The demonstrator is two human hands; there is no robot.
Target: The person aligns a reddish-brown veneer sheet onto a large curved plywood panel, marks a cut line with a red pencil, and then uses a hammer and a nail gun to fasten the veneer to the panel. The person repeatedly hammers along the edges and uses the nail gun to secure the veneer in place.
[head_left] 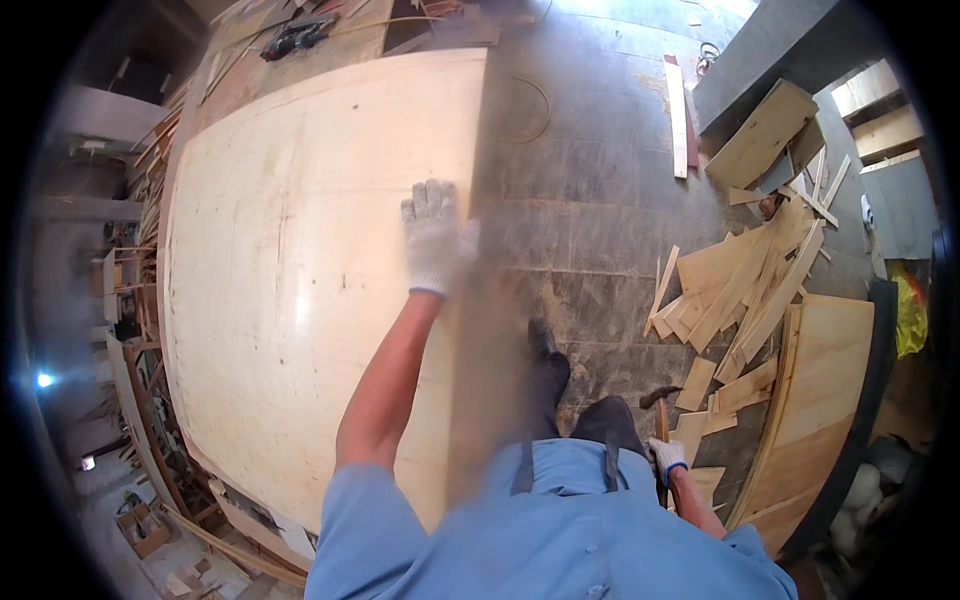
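Observation:
A large pale plywood sheet lies flat on my left, reaching from near my body to the far end of the bench. My left hand, in a white knitted glove, rests on it close to its right edge, fingers stretched out. Down by my right hip, my gloved right hand is closed around the wooden handle of a hammer, whose dark head points upward. Part of the lower handle is hidden by my hand.
Plywood offcuts lie heaped on the concrete floor to the right, beside leaning boards. A grey beam stands at the far right. A dark power tool sits beyond the sheet. Stacked timber lines the left side.

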